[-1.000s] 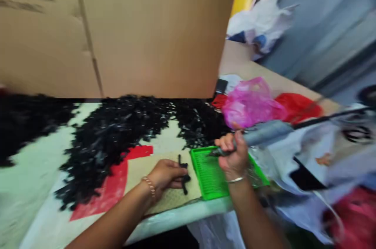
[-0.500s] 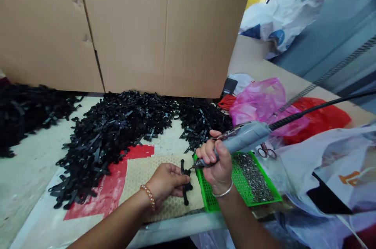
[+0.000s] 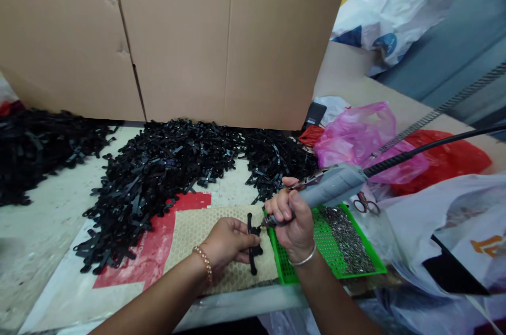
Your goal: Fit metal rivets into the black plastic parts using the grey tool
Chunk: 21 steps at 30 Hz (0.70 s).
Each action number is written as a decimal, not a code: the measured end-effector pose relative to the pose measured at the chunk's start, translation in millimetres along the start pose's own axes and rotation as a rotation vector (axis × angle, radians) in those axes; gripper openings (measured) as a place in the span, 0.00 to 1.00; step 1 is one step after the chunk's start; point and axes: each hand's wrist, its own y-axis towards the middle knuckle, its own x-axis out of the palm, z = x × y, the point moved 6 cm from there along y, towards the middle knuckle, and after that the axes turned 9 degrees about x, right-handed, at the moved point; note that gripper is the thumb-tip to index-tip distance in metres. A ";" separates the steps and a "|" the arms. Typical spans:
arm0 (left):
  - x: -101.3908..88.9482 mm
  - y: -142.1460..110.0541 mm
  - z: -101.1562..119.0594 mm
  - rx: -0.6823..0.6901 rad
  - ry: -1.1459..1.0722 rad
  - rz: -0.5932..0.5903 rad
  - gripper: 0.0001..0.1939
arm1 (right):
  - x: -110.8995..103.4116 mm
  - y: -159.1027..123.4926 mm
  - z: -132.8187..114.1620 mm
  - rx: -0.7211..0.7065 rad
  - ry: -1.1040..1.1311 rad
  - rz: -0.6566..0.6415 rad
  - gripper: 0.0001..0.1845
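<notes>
My left hand (image 3: 225,242) pinches a small black plastic piece (image 3: 253,242) and holds it down on a tan honeycomb mat (image 3: 190,229). My right hand (image 3: 290,221) is wrapped round a grey electric screwdriver (image 3: 330,190), whose tip touches the upper part of the black piece. A black cable (image 3: 430,147) runs from the tool up to the right. Just right of the mat sits a green tray (image 3: 367,266) with a heap of small metal screws (image 3: 348,240).
A large pile of black plastic pieces (image 3: 158,171) spreads across the table behind the mat, with another heap (image 3: 35,147) at the left. Big cardboard boxes (image 3: 177,34) stand behind. Pink (image 3: 356,134), red (image 3: 450,161) and white (image 3: 454,229) plastic bags lie to the right, with small scissors (image 3: 366,203).
The view has steadied and shifted. My right hand carried the screwdriver from over the green tray leftwards to the black piece held by my left hand, where its tip now rests.
</notes>
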 end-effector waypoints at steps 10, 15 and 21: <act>-0.3 -1.6 1.0 -0.011 0.005 -0.038 0.12 | 3.9 1.7 2.4 0.003 -0.037 -0.020 0.11; -0.6 -1.0 -0.2 -0.007 -0.008 -0.038 0.11 | 5.0 1.3 2.5 0.009 -0.037 -0.030 0.11; 0.2 -0.2 -0.8 -0.014 -0.012 -0.041 0.11 | 3.5 -0.5 -1.3 -0.003 -0.039 -0.017 0.10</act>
